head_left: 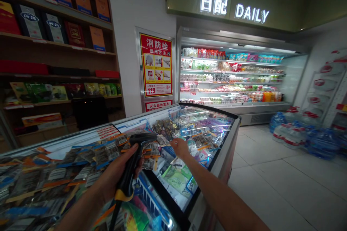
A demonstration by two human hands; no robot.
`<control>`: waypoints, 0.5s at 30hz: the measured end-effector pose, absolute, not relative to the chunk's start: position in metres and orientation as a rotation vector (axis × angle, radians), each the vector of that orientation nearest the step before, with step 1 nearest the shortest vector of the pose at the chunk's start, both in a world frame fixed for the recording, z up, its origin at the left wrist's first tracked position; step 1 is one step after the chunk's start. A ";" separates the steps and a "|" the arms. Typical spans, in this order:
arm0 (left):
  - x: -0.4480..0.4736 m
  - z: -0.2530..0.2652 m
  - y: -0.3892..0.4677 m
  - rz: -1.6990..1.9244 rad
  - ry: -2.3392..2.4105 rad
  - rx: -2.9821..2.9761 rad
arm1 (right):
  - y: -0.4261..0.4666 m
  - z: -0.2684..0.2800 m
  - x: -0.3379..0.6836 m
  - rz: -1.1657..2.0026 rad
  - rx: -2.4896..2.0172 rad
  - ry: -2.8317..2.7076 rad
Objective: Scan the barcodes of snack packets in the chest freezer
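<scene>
My left hand [123,171] is wrapped around the grip of a black barcode scanner [130,169] with a yellow-edged base. Its head points right, and a cable hangs from the handle's lower end. Stretched over the chest freezer, my right hand [179,148] has its fingers curled together. Beside those fingertips lies a pale small packet [163,140]; whether they grip it I cannot make out. Many flat snack packets [92,155] with blue and orange edges are heaped along the freezer top to the left. More brown packets [166,128] lie just beyond my right hand.
The chest freezer [227,158] has a raised metal rim and glass lids. Shelves of boxed goods [55,26] stand left, with a black chair back [89,111] before them. A lit refrigerated display [230,108] fills the back wall. Large water bottles [322,144] stand on the tiled floor right.
</scene>
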State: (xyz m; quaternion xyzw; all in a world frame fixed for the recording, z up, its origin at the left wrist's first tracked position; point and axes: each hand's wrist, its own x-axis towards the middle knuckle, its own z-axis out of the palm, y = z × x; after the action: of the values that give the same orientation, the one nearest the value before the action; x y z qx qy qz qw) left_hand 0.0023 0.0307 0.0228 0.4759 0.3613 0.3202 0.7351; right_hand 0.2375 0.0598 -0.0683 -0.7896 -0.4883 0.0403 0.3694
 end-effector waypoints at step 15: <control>-0.014 0.023 0.031 0.736 0.988 0.977 | 0.053 -0.062 0.223 0.001 -2.249 -1.489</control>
State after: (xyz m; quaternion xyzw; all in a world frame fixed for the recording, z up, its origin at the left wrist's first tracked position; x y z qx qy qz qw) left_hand -0.0136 0.0305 0.0228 0.4398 0.4446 0.3313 0.7065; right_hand 0.2229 0.0534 -0.0624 -0.8133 -0.5385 0.0005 0.2205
